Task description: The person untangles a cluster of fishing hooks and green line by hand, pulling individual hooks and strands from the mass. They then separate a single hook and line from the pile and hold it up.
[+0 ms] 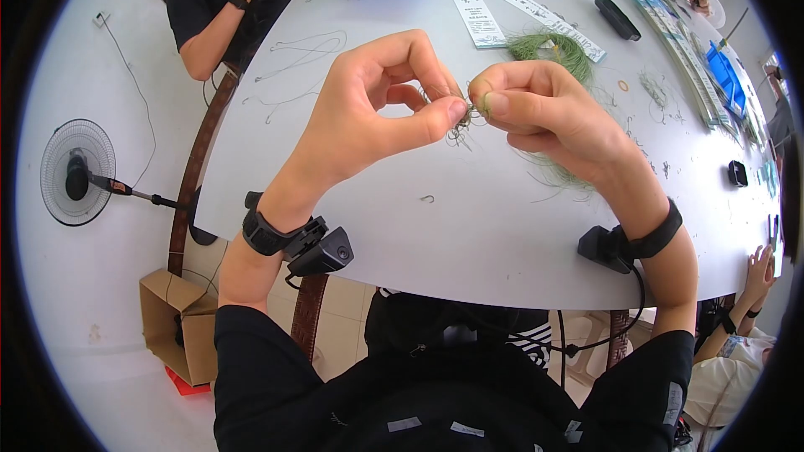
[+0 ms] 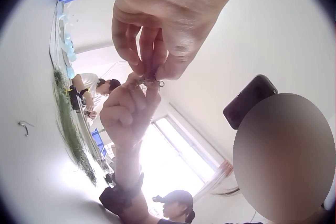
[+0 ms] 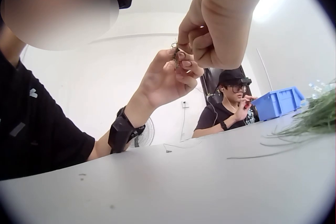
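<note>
Dark hooks [image 1: 458, 130], green strand bundle [image 1: 574, 55]

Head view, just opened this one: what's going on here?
A person seated at a white table is working on a small clump of what look like metal hooks, held up above the tabletop. The left hand pinches the clump, and the right hand pinches at its edge; exactly which piece it has is too small to tell. One loose hook lies on the table below, and a bundle of green line lies beyond the right hand.
</note>
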`<state>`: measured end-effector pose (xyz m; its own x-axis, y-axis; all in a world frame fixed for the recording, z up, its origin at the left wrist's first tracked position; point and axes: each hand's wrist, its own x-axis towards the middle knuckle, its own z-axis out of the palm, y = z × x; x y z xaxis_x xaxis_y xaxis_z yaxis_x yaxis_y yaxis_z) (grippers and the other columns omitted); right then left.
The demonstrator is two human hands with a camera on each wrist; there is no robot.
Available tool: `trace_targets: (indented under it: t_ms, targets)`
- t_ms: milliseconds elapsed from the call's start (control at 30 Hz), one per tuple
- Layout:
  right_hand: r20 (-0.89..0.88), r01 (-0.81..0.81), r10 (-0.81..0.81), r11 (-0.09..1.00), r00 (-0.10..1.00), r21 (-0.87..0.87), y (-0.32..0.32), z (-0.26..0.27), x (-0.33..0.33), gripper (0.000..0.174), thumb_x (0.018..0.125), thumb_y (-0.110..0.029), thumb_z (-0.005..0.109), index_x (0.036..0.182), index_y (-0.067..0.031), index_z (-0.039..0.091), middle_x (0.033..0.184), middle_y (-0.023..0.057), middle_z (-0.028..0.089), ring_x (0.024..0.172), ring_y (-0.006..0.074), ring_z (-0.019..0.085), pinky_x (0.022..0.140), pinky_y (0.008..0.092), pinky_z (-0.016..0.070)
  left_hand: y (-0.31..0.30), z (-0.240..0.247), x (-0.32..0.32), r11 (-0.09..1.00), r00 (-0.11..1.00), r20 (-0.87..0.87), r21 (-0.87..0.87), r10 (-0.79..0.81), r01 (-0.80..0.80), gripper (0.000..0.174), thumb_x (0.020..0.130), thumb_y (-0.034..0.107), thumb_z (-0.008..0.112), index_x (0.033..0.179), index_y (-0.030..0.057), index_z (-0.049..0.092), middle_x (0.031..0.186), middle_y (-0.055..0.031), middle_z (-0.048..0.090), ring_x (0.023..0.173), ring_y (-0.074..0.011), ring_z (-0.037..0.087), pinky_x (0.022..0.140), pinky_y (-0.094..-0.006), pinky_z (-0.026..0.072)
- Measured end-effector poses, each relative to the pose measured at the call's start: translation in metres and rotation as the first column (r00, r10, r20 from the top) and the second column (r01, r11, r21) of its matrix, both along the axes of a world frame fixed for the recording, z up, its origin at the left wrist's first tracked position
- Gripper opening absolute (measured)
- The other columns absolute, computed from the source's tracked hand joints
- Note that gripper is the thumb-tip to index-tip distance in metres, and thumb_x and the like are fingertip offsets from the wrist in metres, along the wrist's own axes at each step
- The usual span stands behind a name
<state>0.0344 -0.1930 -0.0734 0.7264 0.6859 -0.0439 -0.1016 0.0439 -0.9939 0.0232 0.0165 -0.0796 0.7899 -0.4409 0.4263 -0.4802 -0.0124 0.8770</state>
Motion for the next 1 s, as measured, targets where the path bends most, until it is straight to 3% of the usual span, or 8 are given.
trace_targets:
  t_ms: [1000]
  targets:
    - [0.079, -0.001, 0.005, 0.999, 0.997, -0.05, -0.0085, 0.0061, 0.0036, 0.02, 0.082, -0.023, 0.065, 0.086, -0.0034, 0.063, 0.059, -0.0084, 0.041, 0.049, 0.0012, 0.027, 0.044, 0.0185, 0.0179, 0.0005, 0.0003, -0.0004, 0.998, 0.999, -0.009, -0.053, -0.034, 0.033, 0.012, 0.075, 0.008, 0.066, 0.073, 0.0059, 0.054, 0.073, -0.0038, 0.062, 0.071, -0.0097, 0.06, 0.065, -0.0241, 0.0492]
